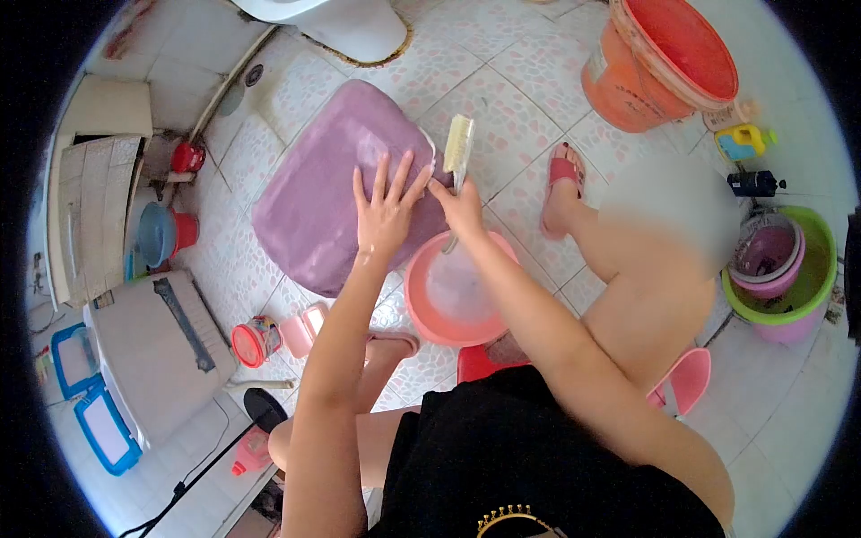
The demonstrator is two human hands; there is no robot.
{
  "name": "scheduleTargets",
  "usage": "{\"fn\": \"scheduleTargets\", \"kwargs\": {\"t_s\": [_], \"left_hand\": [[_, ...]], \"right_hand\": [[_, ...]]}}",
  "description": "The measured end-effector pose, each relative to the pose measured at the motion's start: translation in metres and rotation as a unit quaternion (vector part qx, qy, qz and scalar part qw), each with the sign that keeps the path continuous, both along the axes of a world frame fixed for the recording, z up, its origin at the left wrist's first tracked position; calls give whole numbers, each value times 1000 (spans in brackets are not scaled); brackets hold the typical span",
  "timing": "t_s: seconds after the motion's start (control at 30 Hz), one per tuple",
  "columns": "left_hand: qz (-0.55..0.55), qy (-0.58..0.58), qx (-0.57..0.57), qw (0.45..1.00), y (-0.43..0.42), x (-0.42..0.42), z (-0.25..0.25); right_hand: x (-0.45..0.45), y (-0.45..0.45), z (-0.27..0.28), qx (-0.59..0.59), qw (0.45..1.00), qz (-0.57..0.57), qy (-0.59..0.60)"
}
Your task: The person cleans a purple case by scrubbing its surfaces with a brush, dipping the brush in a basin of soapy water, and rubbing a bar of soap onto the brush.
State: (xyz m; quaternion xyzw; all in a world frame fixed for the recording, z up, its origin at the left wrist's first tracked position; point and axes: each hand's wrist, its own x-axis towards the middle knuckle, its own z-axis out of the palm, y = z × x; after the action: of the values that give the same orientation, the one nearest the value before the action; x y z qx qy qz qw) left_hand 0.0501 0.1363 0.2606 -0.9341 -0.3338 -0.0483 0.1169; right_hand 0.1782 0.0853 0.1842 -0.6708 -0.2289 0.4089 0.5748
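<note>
A large purple cushion-like block (314, 197) with a wet-looking surface lies on the tiled floor. My left hand (386, 211) rests on it near its right side, fingers spread, with nothing held. My right hand (462, 206) is closed round the handle of a scrub brush (459, 148), whose pale bristles show beyond my fingers. My right thumb and fingers are at the block's right edge, by a thin white line. Just below the block and my right hand stands a pink basin (457, 296) with cloudy liquid in it.
An orange bucket (628, 81) stands at the upper right, a toilet base (359, 31) at the top. Nested basins (789, 305) and bottles sit along the right wall. On the left are a washing machine (161, 350) and a small red-lidded tub (256, 342).
</note>
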Motion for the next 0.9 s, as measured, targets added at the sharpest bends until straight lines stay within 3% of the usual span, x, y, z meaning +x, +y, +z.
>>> {"fn": "scheduleTargets", "kwargs": {"t_s": [0.1, 0.2, 0.3, 0.43, 0.53, 0.57, 0.67, 0.7, 0.8, 0.83, 0.9], "left_hand": [[48, 104, 52, 992, -23, -47, -26], [101, 44, 56, 992, -37, -97, -39], [165, 66, 48, 983, -36, -132, -30], [297, -74, 9, 952, -28, -150, -15], [410, -165, -23, 897, -28, -157, -16], [375, -276, -70, 882, -28, -166, -21], [460, -417, -133, 772, -28, -177, -58], [494, -435, -102, 746, -31, -175, -64], [504, -524, -335, 600, -35, -181, -65], [499, -527, -282, 628, -39, -179, -69], [514, -497, -295, 633, -40, -185, -73]], "right_hand": [[-1, -1, 14, -11, 997, 4, -75], [-2, -7, 40, -28, 989, 24, -146], [-10, -5, 47, -8, 982, 46, -182], [-13, -1, 52, -20, 973, 101, -205], [-16, -2, 58, 27, 971, 121, -203], [-16, -2, 55, 34, 967, 126, -220], [-8, 6, 28, 70, 972, 157, -161], [-1, 12, 13, 84, 965, 159, -190], [14, 18, 19, -18, 948, 187, -256], [22, 25, 5, -24, 958, 205, -198], [39, 28, -4, -70, 951, 250, -166]]}}
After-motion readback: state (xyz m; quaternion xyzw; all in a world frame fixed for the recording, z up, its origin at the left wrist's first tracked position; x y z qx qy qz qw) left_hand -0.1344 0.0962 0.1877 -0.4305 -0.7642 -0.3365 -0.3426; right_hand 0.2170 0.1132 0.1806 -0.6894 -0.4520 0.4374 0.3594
